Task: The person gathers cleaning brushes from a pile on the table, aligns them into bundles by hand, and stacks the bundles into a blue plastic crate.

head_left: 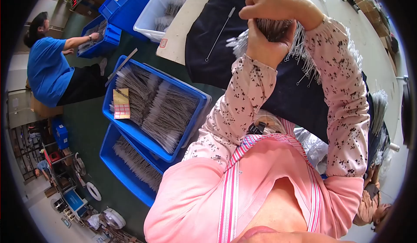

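Observation:
My left hand (270,47) is wrapped around a thick bundle of wire tube brushes (274,28). The bundle's dark bristly end faces up, and thin wire stems with looped tips fan out on its right side. Just above the bundle, my right hand (282,3) is closed with the fingers curled; what they may hold is hidden. To the left, a single tube brush (219,34) lies on the black cloth (204,47). More white-tipped brushes (236,43) stick out beside my left wrist.
A blue crate (197,113) full of brushes stands at left, with a yellow card (121,103) on top. Another blue crate (108,156) sits below it. A white bin (145,24) holds more bundles. Farther left, a person in blue (52,69) reaches into a crate.

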### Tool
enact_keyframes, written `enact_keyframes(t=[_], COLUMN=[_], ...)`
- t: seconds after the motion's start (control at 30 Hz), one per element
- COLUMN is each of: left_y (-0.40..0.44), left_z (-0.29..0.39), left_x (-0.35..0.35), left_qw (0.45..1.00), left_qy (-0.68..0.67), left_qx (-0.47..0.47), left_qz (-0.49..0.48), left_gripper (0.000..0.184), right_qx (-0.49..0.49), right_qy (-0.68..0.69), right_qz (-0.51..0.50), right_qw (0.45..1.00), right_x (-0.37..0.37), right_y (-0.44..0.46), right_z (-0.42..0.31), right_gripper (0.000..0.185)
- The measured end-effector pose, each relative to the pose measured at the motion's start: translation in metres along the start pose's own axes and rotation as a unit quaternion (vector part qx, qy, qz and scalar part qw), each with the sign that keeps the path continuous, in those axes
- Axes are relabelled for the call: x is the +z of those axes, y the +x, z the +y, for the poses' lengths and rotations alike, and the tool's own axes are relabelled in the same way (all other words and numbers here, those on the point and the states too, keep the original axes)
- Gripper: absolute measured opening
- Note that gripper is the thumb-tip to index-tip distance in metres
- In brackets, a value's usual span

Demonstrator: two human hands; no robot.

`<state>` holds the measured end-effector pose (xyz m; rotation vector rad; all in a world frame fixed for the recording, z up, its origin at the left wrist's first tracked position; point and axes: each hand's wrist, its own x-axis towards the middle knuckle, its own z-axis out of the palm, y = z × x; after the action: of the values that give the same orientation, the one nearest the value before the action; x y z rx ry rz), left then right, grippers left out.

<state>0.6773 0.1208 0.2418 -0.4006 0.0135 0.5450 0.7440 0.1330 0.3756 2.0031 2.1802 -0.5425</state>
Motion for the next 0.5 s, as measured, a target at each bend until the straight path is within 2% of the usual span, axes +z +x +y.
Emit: enact_keyframes(t=[0.1, 0.23, 0.3, 0.4, 0.5], left_y=[0.002, -0.005, -0.011, -0.013, -0.019], left_z=[-0.005, -0.014, -0.021, -0.026, -0.025], left_x=[-0.012, -0.021, -0.026, -0.036, -0.036], left_qw=[0.999, 0.999, 0.998, 0.996, 0.994], left_qy=[0.036, 0.013, 0.043, 0.076, 0.054], left_qx=[0.018, 0.010, 0.021, 0.012, -0.017], left_qz=[0.032, 0.032, 0.030, 0.048, 0.096], left_gripper=[0.041, 0.044, 0.041, 0.038, 0.035], right_qx=[-0.081, -0.022, -0.047, -0.182, -0.216], right_qy=[0.014, 0.027, 0.043, 0.090, 0.148], right_qz=[0.135, 0.107, 0.101, 0.068, 0.076], right_qw=[0.987, 0.994, 0.993, 0.977, 0.962], right_x=[0.034, 0.030, 0.032, 0.038, 0.045], right_y=[0.011, -0.009, -0.016, -0.034, -0.041], right_z=[0.021, 0.003, 0.006, 0.021, 0.030], right_gripper=[0.042, 0.043, 0.042, 0.043, 0.046])
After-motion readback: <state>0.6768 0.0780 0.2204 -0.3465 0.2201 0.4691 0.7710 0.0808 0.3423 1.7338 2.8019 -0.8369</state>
